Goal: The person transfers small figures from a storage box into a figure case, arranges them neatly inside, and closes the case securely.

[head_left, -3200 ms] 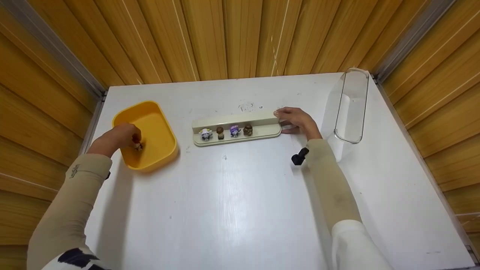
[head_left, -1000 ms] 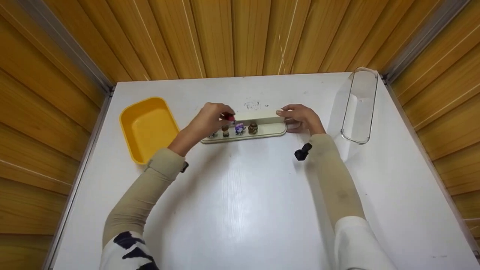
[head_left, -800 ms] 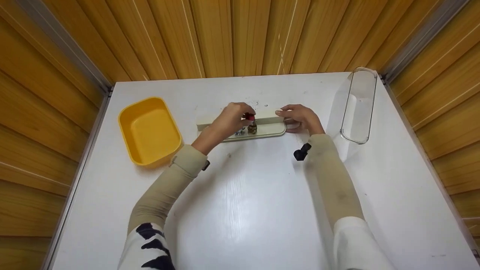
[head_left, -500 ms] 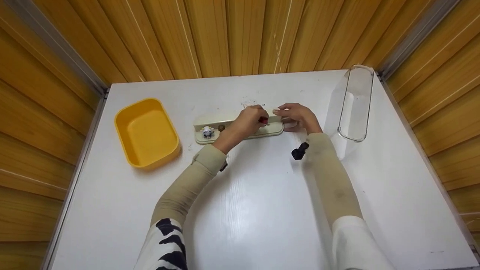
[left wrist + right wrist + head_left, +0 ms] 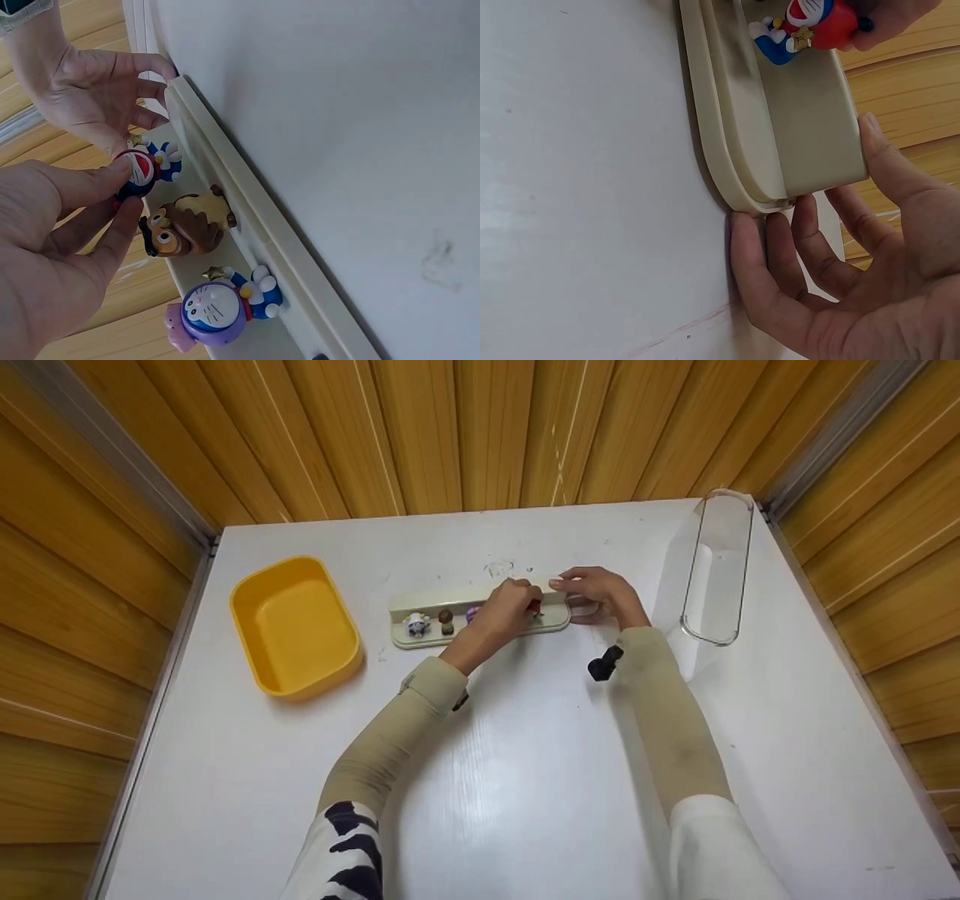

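Note:
My left hand [image 5: 506, 616] pinches a small blue cat figurine in red headgear [image 5: 142, 171] between thumb and fingers, over the right part of a long cream tray [image 5: 427, 601]. In the left wrist view, a brown owl figurine [image 5: 191, 225] sits beside it, then a purple-capped cat figurine [image 5: 217, 307]. Farther left in the tray stand a brown-headed figurine [image 5: 446, 621] and a white-and-purple one [image 5: 417, 624]. My right hand [image 5: 600, 591] grips the tray's right end, thumb on the raised back wall and fingers against the rounded end. The owl is hidden in the head view.
On the left of the white table [image 5: 525, 780] stands a yellow bin [image 5: 300, 637], nothing visible inside. A tall clear container [image 5: 718, 570] stands at the back right. Wood-patterned panels [image 5: 480, 435] rise behind the table and at both sides.
My left hand has left the yellow bin, carried the red-and-blue figurine rightward along the tray and lowered it towards the tray's right part. My right hand stays on the tray's end.

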The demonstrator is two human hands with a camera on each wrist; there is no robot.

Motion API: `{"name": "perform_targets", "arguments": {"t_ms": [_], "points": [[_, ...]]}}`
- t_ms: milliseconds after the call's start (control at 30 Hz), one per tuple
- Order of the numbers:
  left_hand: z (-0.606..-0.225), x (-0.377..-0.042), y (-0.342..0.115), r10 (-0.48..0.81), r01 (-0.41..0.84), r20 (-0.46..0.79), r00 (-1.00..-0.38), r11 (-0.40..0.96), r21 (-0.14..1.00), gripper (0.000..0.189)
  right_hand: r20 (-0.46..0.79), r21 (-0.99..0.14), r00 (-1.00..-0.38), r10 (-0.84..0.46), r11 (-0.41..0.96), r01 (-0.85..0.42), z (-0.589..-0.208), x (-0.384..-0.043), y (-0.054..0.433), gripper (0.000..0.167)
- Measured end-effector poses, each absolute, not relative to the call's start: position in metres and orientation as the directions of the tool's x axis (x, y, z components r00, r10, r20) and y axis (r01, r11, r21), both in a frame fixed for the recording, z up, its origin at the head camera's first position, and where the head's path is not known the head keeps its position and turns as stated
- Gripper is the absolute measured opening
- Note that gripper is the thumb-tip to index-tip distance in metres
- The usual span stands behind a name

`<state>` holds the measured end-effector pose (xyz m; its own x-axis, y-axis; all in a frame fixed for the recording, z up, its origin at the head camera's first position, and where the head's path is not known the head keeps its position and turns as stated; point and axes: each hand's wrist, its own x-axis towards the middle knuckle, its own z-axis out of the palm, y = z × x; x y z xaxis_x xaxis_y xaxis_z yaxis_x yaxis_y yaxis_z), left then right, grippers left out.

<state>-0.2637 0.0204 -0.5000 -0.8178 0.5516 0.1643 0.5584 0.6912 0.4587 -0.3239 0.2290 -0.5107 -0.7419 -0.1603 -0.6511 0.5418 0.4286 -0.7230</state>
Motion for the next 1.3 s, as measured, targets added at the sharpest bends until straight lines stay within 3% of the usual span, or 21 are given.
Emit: {"name": "perform_targets", "arguments": {"t_ms": [1300], "points": [[-0.5036, -0.2634, 0.0147, 0.495, 0.493, 0.129, -0.859, 0.735, 0.465, 0.01, -0.649, -0.726, -0.749, -0.136, 0.404, 0.556, -0.5059, -0.3237, 0.2227, 0.061]]}}
